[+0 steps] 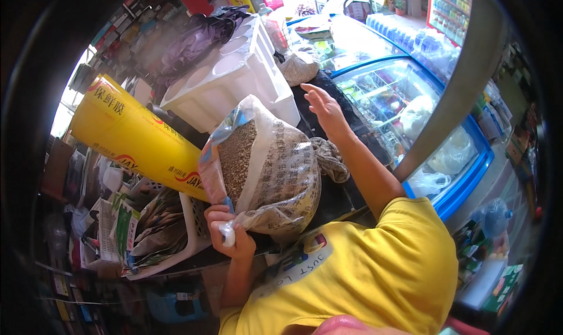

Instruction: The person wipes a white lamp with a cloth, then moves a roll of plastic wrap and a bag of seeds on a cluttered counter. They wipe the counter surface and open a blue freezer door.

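Observation:
A bulky translucent plastic bag (pixel 286 172), printed with writing, stands in front of me with its mouth gaping towards the left. Small brown grains (pixel 237 159) fill it. My left hand (pixel 231 234) grips a bunched corner of the bag's rim at the near side. Beyond the bag, my right hand (pixel 327 113) is raised with its fingers apart and nothing in it. Nearest to that hand is a small clear bag of pale grains (pixel 301 64), just past the fingertips. Between the big bag and my right forearm lies a crumpled grey cloth (pixel 330 159).
A white foam box (pixel 264 84) with round recesses stands behind the bag. Yellow cling film packaging (pixel 136 137) leans at left, above a white plastic basket (pixel 191 229). At right are a blue-framed glass-topped freezer (pixel 477 168) and a slanting post (pixel 457 80). The black counter (pixel 343 203) lies underneath.

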The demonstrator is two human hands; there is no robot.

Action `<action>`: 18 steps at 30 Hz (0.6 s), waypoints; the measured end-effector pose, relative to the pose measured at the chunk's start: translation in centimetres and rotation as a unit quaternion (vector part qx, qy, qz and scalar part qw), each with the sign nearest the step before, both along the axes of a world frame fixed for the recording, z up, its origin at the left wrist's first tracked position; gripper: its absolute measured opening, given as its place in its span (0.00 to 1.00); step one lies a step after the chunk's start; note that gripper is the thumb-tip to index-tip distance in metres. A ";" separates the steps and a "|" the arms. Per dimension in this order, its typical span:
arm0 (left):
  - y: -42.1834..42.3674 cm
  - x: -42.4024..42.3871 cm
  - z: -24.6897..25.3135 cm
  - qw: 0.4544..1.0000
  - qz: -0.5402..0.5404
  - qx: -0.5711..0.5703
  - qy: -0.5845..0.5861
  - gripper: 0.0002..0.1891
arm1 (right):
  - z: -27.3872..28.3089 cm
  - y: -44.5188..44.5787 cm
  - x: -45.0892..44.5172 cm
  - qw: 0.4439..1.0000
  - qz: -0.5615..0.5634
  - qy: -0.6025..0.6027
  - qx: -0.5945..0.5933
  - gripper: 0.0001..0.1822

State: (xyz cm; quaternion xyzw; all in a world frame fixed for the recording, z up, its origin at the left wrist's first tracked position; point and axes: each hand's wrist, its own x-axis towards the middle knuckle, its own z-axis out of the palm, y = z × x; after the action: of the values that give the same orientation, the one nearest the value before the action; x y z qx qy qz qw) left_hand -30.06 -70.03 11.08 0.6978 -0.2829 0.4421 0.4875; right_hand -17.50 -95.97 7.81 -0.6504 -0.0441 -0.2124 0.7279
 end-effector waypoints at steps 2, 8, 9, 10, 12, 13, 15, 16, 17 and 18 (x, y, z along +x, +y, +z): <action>0.0 -0.1 -0.2 1.000 -0.019 -0.001 -0.016 0.14 | -0.1 -0.2 -2.3 0.996 0.013 0.070 0.046 0.32; -0.8 0.3 0.9 0.997 -0.041 0.006 -0.058 0.13 | -7.2 3.1 -7.8 0.984 0.121 0.056 0.116 0.35; -1.0 0.3 1.2 0.997 -0.039 -0.002 -0.064 0.14 | -6.2 3.9 -8.6 0.988 0.112 0.030 0.104 0.33; -1.5 0.3 1.4 0.997 -0.048 -0.006 -0.067 0.13 | -5.7 4.5 -8.8 0.977 0.124 0.021 0.173 0.31; -2.8 0.4 1.8 0.995 -0.070 -0.016 -0.073 0.13 | -6.7 4.5 -9.0 0.940 0.156 -0.003 0.302 0.28; -3.4 0.3 2.2 0.992 -0.089 -0.008 -0.086 0.13 | -8.2 4.3 -8.7 0.915 0.182 -0.021 0.359 0.27; -4.4 -0.1 2.8 0.987 -0.119 0.010 -0.112 0.12 | -9.1 3.9 -8.6 0.844 0.260 -0.074 0.463 0.24; -5.2 -0.7 2.9 0.987 -0.118 0.042 -0.101 0.16 | -7.9 3.4 -9.1 0.813 0.317 -0.076 0.483 0.23; -5.9 -0.7 3.3 0.983 -0.127 0.056 -0.120 0.16 | -7.1 2.9 -9.5 0.778 0.372 -0.077 0.500 0.23; -6.9 -0.9 4.1 0.980 -0.144 0.063 -0.125 0.16 | -8.7 2.3 -8.8 0.803 0.274 -0.030 0.528 0.22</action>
State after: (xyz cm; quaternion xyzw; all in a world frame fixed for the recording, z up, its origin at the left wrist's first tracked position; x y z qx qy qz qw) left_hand -30.91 -76.90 15.21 0.6183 -0.4664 0.4322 0.4618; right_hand -26.33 -93.72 -0.88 -0.1198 -0.1230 -0.0140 0.9850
